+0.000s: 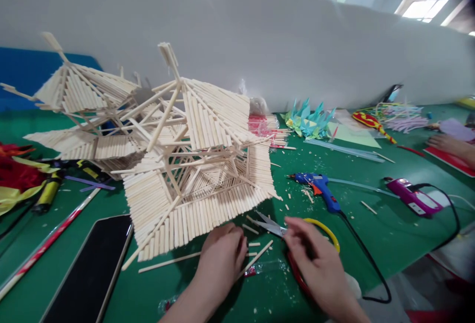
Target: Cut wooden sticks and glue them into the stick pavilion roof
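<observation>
My left hand is closed, knuckles up, just in front of the lower roof edge of a pagoda-like model made of thin wooden sticks. What its fingers hold is hidden. A long wooden stick runs up to this hand from the left, and another stick slants beside it on the right. My right hand has its fingers curled over scissors with red and yellow handles. The scissor blades are parted and point left, towards the model. Short cut stick pieces lie between both hands.
A blue glue gun and its cord lie to the right, near a purple power strip. A black phone rests at left. Behind are a second stick model and teal folded paper. Another person's hand is far right.
</observation>
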The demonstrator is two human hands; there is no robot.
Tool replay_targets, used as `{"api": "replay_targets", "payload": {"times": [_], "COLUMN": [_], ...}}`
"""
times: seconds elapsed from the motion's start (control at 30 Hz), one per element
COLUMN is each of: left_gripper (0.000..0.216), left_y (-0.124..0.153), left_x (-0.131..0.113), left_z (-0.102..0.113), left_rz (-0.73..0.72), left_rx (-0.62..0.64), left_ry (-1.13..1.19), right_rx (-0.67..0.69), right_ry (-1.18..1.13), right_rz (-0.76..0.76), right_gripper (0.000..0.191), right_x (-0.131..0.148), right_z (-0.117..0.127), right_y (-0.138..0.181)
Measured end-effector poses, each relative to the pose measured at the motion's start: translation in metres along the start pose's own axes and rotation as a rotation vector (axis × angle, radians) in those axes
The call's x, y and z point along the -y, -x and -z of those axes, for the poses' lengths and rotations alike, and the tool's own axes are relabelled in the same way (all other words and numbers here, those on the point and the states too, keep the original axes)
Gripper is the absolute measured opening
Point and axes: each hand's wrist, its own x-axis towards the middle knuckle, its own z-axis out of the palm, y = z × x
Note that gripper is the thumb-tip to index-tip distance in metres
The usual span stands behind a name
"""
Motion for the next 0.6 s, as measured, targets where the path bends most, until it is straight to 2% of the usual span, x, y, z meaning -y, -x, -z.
{"api": "replay_targets", "payload": {"times": [0.07, 0.13, 0.33, 0.47, 0.6], "left_gripper": [0.023, 0.021, 0.024, 0.024, 0.023], "left_y": [0.009, 0.017, 0.028, 0.030, 0.030], "left_x": [-0.003, -0.006, -0.004, -0.001, 0.002], "left_z": [0.004, 0.007, 0.009, 0.005, 0.000], "left_rz": [0.013, 0.040, 0.448, 0.403, 0.369], "left_rx": [0.051, 0.113, 0.257, 0.340, 0.345], "left_ry": [0.188, 0.353, 1.404, 1.609, 1.641], "right_rx": [0.203, 0.310, 0.203, 0.121, 0.123], "right_ry": [-0.043, -0.080, -0.138, -0.168, -0.147], "right_rz": [0.175, 0.305, 0.294, 0.324, 0.369], "right_gripper": [0.033, 0.035, 0.015, 0.007, 0.010], "right_x": [0.010, 0.017, 0.022, 0.022, 0.024], "right_z": [-0.013, -0.023, -0.036, -0.037, -0.037], "right_y": [0.001, 0.002, 0.002, -0.003, -0.005]}}
